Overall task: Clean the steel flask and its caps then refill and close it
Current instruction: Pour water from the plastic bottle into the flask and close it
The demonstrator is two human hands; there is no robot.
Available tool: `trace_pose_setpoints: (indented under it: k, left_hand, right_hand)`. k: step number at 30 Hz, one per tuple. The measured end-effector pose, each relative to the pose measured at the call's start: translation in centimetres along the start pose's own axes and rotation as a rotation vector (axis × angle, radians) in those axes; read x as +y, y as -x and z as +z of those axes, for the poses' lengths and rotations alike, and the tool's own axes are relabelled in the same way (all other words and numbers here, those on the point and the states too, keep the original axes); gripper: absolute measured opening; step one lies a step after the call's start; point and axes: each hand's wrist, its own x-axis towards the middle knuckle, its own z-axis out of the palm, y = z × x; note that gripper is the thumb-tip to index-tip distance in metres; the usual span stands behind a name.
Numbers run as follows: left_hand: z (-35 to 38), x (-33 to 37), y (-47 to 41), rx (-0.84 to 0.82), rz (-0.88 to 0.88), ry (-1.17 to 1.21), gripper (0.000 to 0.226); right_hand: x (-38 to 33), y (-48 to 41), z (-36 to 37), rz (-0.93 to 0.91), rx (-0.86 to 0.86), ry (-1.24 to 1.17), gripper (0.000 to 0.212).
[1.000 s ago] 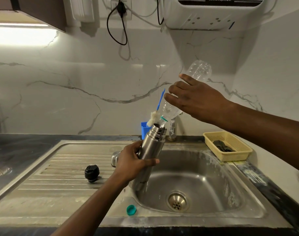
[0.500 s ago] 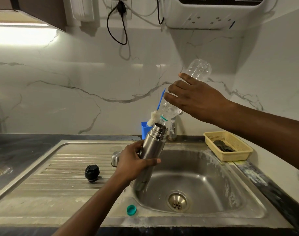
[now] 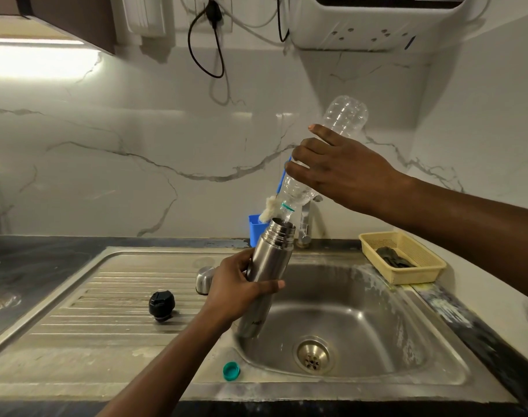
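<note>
My left hand (image 3: 238,288) grips the steel flask (image 3: 267,266), tilted, open mouth up, over the left side of the sink basin (image 3: 362,320). My right hand (image 3: 338,170) holds a clear plastic bottle (image 3: 344,115) upside down, its neck just above the flask's mouth. The black inner cap (image 3: 161,305) stands on the ribbed drainboard (image 3: 106,296). The steel outer cap (image 3: 205,279) lies behind my left hand, partly hidden. A teal bottle cap (image 3: 231,371) sits on the sink's front rim.
A blue-handled bottle brush (image 3: 273,206) stands in a blue holder (image 3: 256,228) behind the flask, beside the tap (image 3: 306,227). A yellow basket (image 3: 407,254) with a dark scrubber sits right of the sink. A white water purifier (image 3: 377,22) hangs above.
The plastic bottle has tipped a little steeper over the flask's mouth. Both hands keep their grips and stay almost in place.
</note>
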Motion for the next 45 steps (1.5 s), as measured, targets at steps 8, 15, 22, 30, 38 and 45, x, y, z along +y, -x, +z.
trace_pose_setpoints:
  k: [8, 15, 22, 30, 38, 45]
  left_hand:
    - [-0.1, 0.4, 0.2, 0.005, -0.019, 0.027, 0.069]
    - [-0.5, 0.1, 0.1, 0.018, -0.029, 0.064, 0.069]
    - [-1.4, 0.3, 0.4, 0.024, 0.000, 0.090, 0.075]
    - [-5.4, -0.5, 1.1, 0.104, -0.034, 0.156, 0.067]
    - [-8.9, -2.5, 2.4, 0.225, -0.162, 0.245, 0.055]
    - [-9.6, -4.3, 3.2, 0.286, -0.237, 0.257, 0.057]
  right_hand:
    - [-0.3, -0.8, -1.0, -0.046, 0.017, 0.030, 0.064]
    - [-0.4, -1.3, -1.5, -0.053, 0.037, 0.076, 0.063]
    - [-1.1, -1.4, -1.3, 0.067, 0.059, -0.049, 0.068]
    - [-5.5, -1.6, -1.3, 0.494, -0.060, -0.888, 0.077]
    - [-11.9, -3.3, -2.0, 0.744, 0.000, -1.514, 0.070]
    - [-14.7, -2.9, -2.2, 0.784, -0.036, -1.674, 0.072]
